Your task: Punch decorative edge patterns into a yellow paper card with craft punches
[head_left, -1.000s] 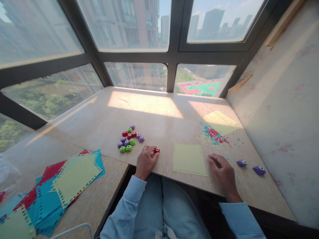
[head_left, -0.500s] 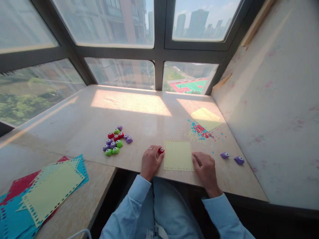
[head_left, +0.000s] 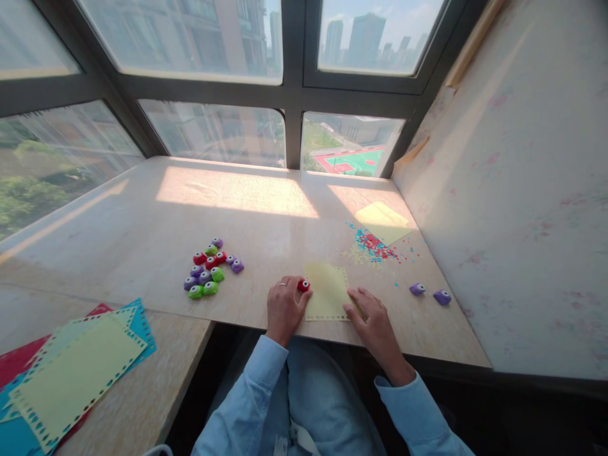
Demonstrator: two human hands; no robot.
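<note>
A pale yellow sheet of paper lies before me at the table's front edge, with punched holes along its borders. My left hand, a ring on one finger, is closed around a small red hole punch beside the sheet's left edge. My right hand grips the sheet's right edge, which curls up under the fingers. Two purple hole punches rest farther right.
Several red, green and purple hole punches cluster to the left. Punched paper confetti lies beside another yellow sheet at the back right. Punched coloured sheets are piled at the lower left. A wall bounds the right.
My right hand has moved left, bringing the sheet's right edge inward and up. The left hand still holds the red punch. The whole view has shifted slightly.
</note>
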